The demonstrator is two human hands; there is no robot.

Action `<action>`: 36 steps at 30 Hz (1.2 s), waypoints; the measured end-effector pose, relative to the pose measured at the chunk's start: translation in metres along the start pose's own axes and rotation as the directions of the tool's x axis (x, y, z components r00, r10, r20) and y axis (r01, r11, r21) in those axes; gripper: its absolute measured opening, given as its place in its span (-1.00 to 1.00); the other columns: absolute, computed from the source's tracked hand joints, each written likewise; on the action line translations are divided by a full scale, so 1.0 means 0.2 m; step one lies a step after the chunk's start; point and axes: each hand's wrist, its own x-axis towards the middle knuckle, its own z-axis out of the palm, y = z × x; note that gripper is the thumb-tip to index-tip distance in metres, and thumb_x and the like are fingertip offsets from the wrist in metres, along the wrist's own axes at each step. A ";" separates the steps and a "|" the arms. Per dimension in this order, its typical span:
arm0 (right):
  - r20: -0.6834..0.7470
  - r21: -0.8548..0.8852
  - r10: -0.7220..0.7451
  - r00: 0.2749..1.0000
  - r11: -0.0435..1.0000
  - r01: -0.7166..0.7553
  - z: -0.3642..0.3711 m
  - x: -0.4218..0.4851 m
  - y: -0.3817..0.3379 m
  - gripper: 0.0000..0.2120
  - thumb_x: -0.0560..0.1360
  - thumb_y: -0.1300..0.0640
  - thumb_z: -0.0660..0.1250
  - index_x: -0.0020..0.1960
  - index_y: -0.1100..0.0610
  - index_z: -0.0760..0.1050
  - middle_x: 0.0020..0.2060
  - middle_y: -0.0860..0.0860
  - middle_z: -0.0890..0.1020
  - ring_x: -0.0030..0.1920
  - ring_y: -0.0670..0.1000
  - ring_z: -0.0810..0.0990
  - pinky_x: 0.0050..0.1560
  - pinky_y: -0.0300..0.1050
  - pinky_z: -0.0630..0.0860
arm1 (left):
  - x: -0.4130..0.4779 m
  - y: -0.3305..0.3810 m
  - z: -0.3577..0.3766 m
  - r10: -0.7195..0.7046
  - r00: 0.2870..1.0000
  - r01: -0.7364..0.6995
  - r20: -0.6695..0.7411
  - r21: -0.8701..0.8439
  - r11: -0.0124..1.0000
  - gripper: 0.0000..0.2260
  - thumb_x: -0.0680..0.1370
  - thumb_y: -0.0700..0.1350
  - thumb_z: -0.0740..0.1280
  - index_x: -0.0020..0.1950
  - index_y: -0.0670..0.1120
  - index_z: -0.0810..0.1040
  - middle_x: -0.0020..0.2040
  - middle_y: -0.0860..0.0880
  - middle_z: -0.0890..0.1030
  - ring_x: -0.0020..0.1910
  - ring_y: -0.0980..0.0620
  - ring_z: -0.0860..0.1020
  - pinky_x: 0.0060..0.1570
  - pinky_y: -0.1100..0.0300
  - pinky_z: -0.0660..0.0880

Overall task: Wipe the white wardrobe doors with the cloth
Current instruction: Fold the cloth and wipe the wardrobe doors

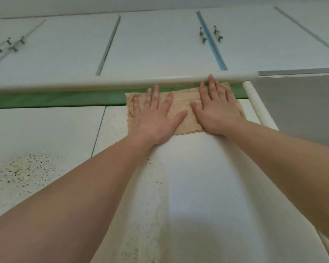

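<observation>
Soft, even, cool daylight, faint shadows, slight overall blur, and wide-angle stretching toward the edges.

The beige terry cloth (180, 109) is largely hidden beneath the left hand (156, 120) and right hand (217, 112); beyond the fingertips (210, 78), a white rounded rail (122, 83) covers its edge.

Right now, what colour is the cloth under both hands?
Light tan, almost beige; the cloth shows best in the head view.

Up: rail (122, 83) cuts straight across, blocking.
Right: post (254, 103), grey panel (302, 103) behind it, tight.
Left and down: door (188, 168) face, free run.
</observation>
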 end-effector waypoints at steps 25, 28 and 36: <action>0.088 -0.056 -0.109 0.990 0.992 0.114 0.10 -0.23 -0.56 -0.37 0.64 -0.37 -0.20 0.64 -0.25 -0.27 0.64 0.15 -0.31 0.64 0.18 -0.33 0.62 0.18 -0.31 | -0.38 -0.59 -0.05 0.040 0.998 -0.041 0.056 0.026 0.999 -0.26 0.54 0.49 -0.19 0.65 0.20 -0.23 0.67 -0.02 -0.30 0.63 0.00 -0.33 0.55 -0.20 -0.36; 0.105 -0.065 -0.111 0.988 0.991 0.118 0.10 -0.33 -0.58 -0.36 0.63 -0.39 -0.20 0.65 -0.25 -0.24 0.65 0.13 -0.31 0.65 0.16 -0.32 0.63 0.15 -0.31 | -0.49 -0.60 -0.05 0.032 0.997 -0.035 0.065 0.035 0.999 -0.25 0.54 0.49 -0.20 0.65 0.19 -0.24 0.67 -0.02 -0.30 0.63 0.00 -0.33 0.55 -0.22 -0.35; 0.110 -0.030 -0.131 0.985 0.990 0.135 0.12 -0.58 -0.60 -0.35 0.63 -0.38 -0.19 0.65 -0.21 -0.22 0.64 0.16 -0.30 0.64 0.17 -0.33 0.62 0.18 -0.32 | -0.74 -0.58 -0.03 0.038 0.997 -0.042 0.074 0.054 0.998 -0.29 0.54 0.49 -0.24 0.63 0.24 -0.27 0.67 -0.07 -0.30 0.64 -0.04 -0.32 0.56 -0.25 -0.30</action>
